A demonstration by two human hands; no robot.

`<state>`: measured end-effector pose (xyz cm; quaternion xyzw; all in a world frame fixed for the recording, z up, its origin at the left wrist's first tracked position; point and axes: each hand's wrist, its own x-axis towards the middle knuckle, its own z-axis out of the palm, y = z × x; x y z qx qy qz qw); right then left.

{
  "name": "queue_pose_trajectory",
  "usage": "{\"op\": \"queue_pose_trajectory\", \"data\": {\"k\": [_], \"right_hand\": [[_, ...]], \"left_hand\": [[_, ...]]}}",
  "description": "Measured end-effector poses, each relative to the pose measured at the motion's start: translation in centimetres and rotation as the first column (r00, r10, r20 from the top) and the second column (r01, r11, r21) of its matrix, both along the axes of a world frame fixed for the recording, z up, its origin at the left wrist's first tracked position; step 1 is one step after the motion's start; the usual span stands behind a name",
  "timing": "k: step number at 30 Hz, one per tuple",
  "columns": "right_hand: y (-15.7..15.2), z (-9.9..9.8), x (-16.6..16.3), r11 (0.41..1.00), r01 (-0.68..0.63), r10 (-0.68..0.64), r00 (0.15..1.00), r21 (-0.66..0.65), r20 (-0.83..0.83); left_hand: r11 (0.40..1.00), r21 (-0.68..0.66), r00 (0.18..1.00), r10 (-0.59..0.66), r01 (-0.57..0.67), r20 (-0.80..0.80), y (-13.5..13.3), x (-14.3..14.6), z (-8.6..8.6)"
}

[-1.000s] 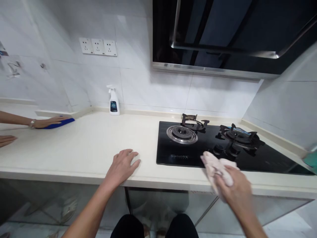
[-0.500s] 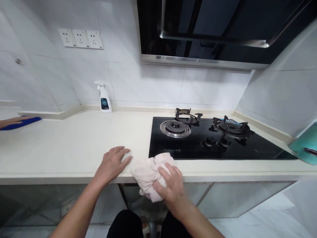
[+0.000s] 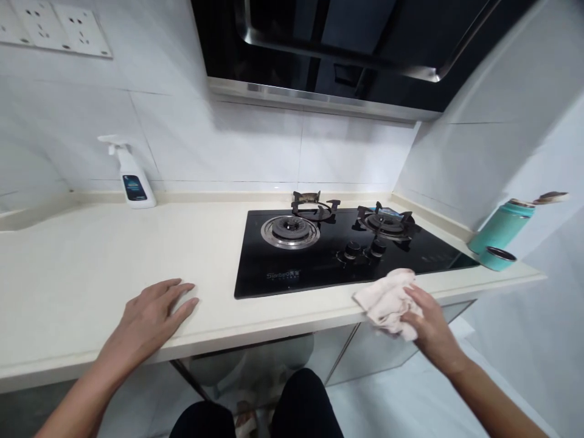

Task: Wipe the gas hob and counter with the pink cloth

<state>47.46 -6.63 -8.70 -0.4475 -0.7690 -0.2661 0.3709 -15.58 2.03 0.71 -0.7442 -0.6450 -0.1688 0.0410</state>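
A crumpled pale pink cloth [image 3: 387,301] is gripped in my right hand [image 3: 429,322]. It lies over the front edge of the cream countertop [image 3: 191,255], and its upper end meets the near rim of the black gas stove [image 3: 314,274]. Part of the cloth hangs below the counter edge. My left hand [image 3: 152,316] rests on the counter to the left of the stove, fingers apart and holding nothing.
A white spray bottle [image 3: 132,179] stands at the back left against the tiled wall. On the far right are a teal bottle [image 3: 504,225] and a teal cup [image 3: 497,258]. A loose pan support [image 3: 314,207] sits behind the left burner. Overhead hangs a dark range hood [image 3: 328,55].
My right hand has carried the cloth rightward along the counter's front edge. The view has turned right, so the teal bottle shows more fully and the other person's hand has left the view.
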Motion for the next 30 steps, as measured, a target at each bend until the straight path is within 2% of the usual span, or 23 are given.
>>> {"op": "queue_pose_trajectory", "data": {"k": [3,6,8,10,12,14,17,21,24,27,30], "right_hand": [[-0.9,0.1,6.8,0.984,0.163,-0.166,0.986,-0.078,-0.032],[-1.6,0.7,11.1,0.952,0.267,-0.278,0.959,-0.147,-0.060],[-1.7,1.3,11.5,0.942,0.277,-0.295,0.953,-0.187,-0.073],[-1.5,1.7,9.7,0.942,0.244,-0.266,0.961,-0.228,-0.070],[-1.1,1.8,6.1,0.951,0.195,-0.212,0.976,-0.240,-0.046],[-0.7,2.0,1.2,0.966,0.131,-0.135,0.991,-0.221,-0.004],[-0.1,2.5,-8.0,0.987,0.012,-0.006,0.999,-0.160,0.036],[0.8,3.8,-21.7,0.988,-0.128,0.128,0.992,-0.081,-0.008],[1.2,4.9,-30.3,0.978,-0.189,0.188,0.982,-0.086,-0.019],[1.4,5.7,-34.9,0.965,-0.219,0.219,0.976,-0.148,-0.011],[1.6,5.9,-35.4,0.918,-0.326,0.318,0.945,-0.226,-0.073]], "left_hand": [[1.000,-0.022,1.000,0.003,-0.003,-0.006,-0.2,0.2,0.3],[1.000,-0.027,1.000,0.003,-0.003,-0.005,-0.4,0.5,0.4],[1.000,-0.024,1.000,0.001,-0.001,-0.004,-0.6,0.8,0.4],[1.000,-0.022,1.000,0.006,-0.007,-0.004,-0.8,1.3,0.6],[1.000,-0.017,1.000,0.013,-0.013,0.002,-1.2,1.7,0.8],[1.000,-0.006,1.000,0.016,-0.016,0.013,-1.5,2.1,1.0],[1.000,0.010,0.999,0.007,-0.007,0.038,-1.7,2.2,1.0],[0.999,0.036,0.993,-0.026,0.022,0.116,-1.4,1.8,0.5],[0.982,0.171,0.963,-0.122,0.082,0.240,-2.0,1.9,0.5],[0.917,0.341,0.901,-0.316,0.208,0.299,-4.5,3.5,0.9],[0.843,0.337,0.828,-0.508,0.419,0.239,-7.6,6.3,1.1]]}}
